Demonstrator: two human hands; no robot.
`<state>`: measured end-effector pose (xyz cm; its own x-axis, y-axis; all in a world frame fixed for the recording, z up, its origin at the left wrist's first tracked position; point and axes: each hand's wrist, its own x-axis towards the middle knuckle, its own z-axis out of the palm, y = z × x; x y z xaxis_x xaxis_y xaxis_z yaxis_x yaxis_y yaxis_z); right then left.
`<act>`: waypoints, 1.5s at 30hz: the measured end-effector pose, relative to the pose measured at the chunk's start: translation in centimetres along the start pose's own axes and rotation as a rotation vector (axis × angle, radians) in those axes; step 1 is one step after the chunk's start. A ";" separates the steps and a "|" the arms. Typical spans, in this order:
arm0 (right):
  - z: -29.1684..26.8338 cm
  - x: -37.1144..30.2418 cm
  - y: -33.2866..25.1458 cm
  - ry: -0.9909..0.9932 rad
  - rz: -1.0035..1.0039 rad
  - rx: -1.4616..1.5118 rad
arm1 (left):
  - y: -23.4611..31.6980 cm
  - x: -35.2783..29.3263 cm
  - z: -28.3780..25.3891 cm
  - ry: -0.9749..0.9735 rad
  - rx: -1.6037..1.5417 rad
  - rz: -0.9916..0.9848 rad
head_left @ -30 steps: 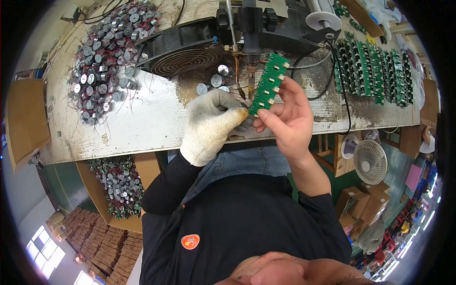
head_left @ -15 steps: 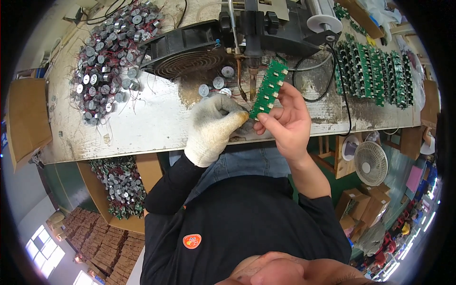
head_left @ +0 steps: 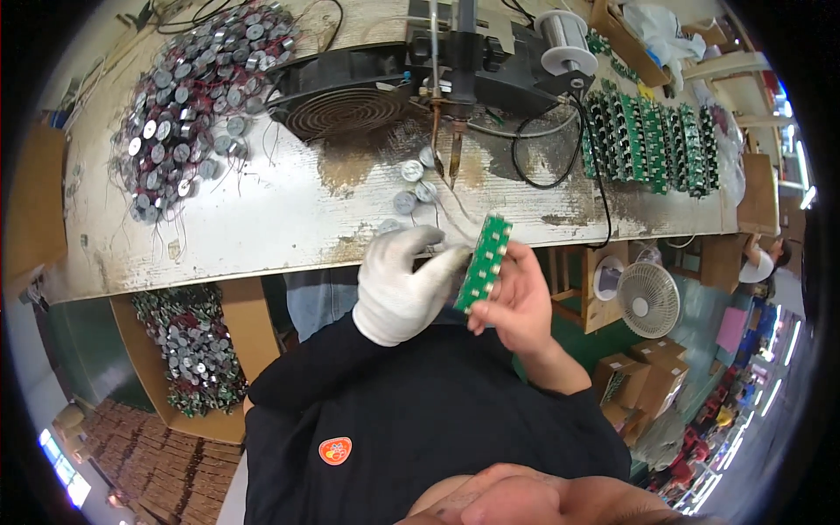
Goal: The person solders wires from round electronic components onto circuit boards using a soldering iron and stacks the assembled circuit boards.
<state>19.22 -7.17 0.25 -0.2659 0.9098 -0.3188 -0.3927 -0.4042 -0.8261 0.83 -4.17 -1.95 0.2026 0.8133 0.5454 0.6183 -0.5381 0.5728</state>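
My right hand (head_left: 518, 302), bare, holds a narrow green circuit board (head_left: 484, 262) upright in front of my chest, just below the bench edge. My left hand (head_left: 402, 284) wears a white glove; its fingers reach to the board's left side and pinch something small against it that I cannot make out. A few round silver parts with thin wires (head_left: 413, 185) lie on the bench just above the hands, under the tips of a mounted soldering iron (head_left: 457, 144).
A worn white bench (head_left: 262, 219) carries a black fan grille (head_left: 346, 109), a heap of silver wired parts (head_left: 188, 105) at left, a solder spool (head_left: 560, 35), and rows of green boards (head_left: 652, 136) at right. A cardboard box of parts (head_left: 188, 346) and a floor fan (head_left: 649, 299) sit below.
Both hands have come down and toward my chest with the green board, away from the soldering iron. The board is now below the bench edge.
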 end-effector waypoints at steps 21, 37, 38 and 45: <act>13.7 6.9 0.5 -0.355 -0.053 0.203 | -1.5 -1.1 -14.2 0.236 -0.966 -0.795; 20.5 15.6 6.3 -0.199 -0.025 0.213 | -10.8 -1.0 -14.9 0.505 -1.112 -0.771; 20.4 15.8 6.6 -0.242 -0.083 0.197 | -10.1 -0.6 -15.1 0.499 -1.070 -0.776; 20.4 16.7 5.7 -0.220 0.336 0.581 | -12.1 -1.3 -16.5 0.332 -1.334 -0.876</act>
<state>-5.45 3.76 -0.26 -0.6032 0.7111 -0.3612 -0.6481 -0.7009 -0.2976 -19.38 -2.35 0.52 -0.1096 0.9705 -0.2148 -0.6451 0.0950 0.7582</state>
